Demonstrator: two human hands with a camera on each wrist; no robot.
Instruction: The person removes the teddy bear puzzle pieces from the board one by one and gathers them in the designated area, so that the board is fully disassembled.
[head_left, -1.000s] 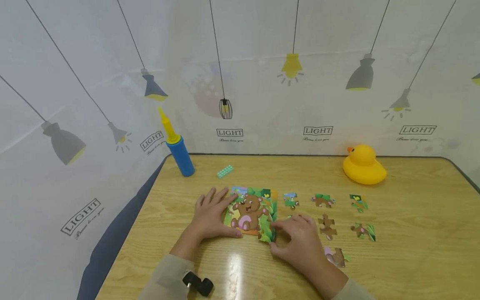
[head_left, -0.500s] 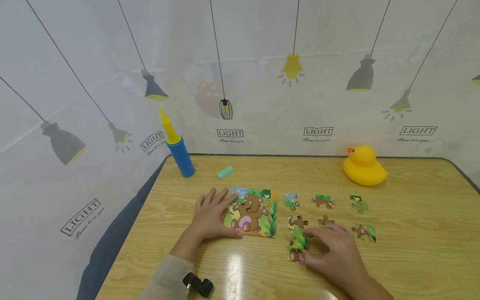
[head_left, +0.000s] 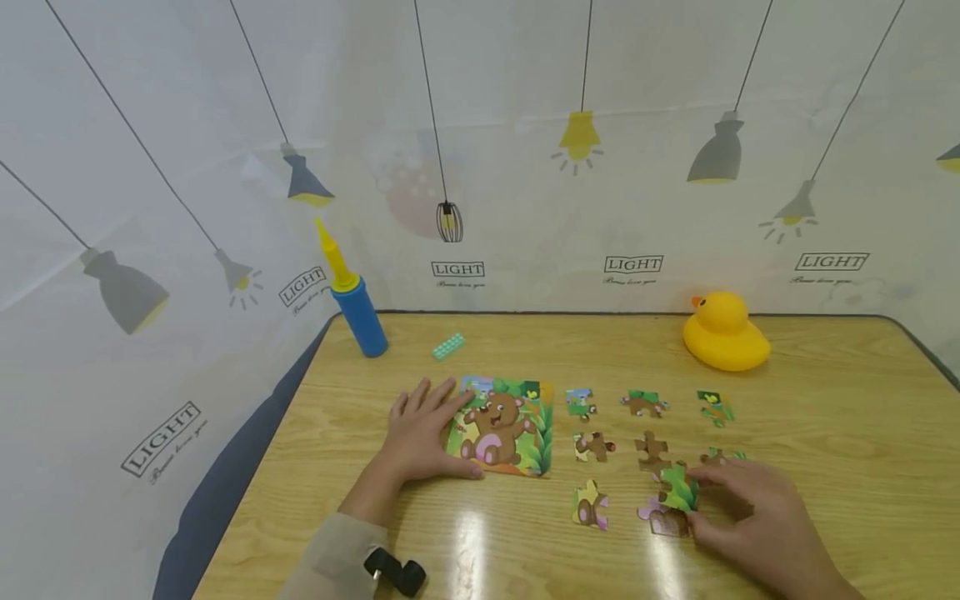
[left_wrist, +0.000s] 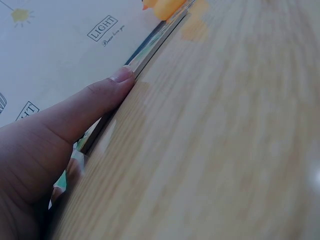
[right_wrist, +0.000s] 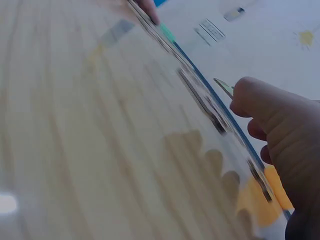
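head: high, down at table (head_left: 825, 392) | wrists: grazing tabletop, close

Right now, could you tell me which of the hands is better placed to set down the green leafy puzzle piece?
Right hand: it pinches the green piece. Left hand lies flat on the puzzle board.

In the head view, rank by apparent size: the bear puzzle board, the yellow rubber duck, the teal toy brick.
1. Bear-picture puzzle board, largest.
2. Yellow rubber duck, slightly smaller, though it sits farther from the camera, so this gap is unsure.
3. Small teal toy brick, clearly smallest.
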